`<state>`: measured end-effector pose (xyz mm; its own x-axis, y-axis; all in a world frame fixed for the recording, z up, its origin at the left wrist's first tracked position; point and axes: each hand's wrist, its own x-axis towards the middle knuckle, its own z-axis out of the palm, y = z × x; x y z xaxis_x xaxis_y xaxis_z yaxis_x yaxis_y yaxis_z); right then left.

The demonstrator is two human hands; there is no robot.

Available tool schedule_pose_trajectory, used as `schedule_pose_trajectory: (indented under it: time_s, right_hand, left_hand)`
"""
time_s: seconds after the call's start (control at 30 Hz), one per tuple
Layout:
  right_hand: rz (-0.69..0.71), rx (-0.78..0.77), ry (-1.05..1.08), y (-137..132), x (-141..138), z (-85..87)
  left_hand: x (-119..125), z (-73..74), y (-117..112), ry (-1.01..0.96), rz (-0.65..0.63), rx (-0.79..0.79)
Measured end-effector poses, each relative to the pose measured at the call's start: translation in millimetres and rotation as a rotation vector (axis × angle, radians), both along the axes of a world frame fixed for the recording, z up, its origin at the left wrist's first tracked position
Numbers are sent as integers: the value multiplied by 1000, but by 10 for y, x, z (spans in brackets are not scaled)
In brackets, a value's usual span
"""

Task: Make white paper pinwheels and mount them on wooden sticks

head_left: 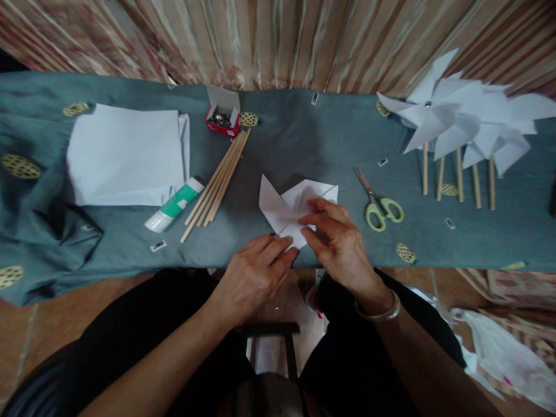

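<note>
A white paper pinwheel (286, 205), partly folded, lies on the grey-green cloth (304, 145) near the table's front edge. My right hand (336, 240) rests on its centre, fingers pressed together and pinning folded flaps down. My left hand (256, 275) lies at the paper's lower left corner, fingers close together and touching its edge.
Green-handled scissors (379, 205) lie right of the paper. A bundle of wooden sticks (217, 179), a green-white glue tube (174, 205), a paper stack (125, 153) and a red box of pins (222, 119) sit to the left. Several finished pinwheels (460, 121) on sticks lie at the right.
</note>
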<state>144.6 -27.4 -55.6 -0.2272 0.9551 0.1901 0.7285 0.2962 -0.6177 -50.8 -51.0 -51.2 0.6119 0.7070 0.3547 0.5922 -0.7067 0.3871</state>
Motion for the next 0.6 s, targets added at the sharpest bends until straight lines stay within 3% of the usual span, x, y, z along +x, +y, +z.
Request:
schedule_pose_trajectory:
  time_s: [0.33, 0.6]
  right_hand:
    - [69, 28, -142, -78, -56, 53]
    - [103, 148, -322, -126, -108, -66]
  left_hand:
    - [-1, 12, -4, 34, -2, -11]
    - [5, 0, -7, 54, -4, -33]
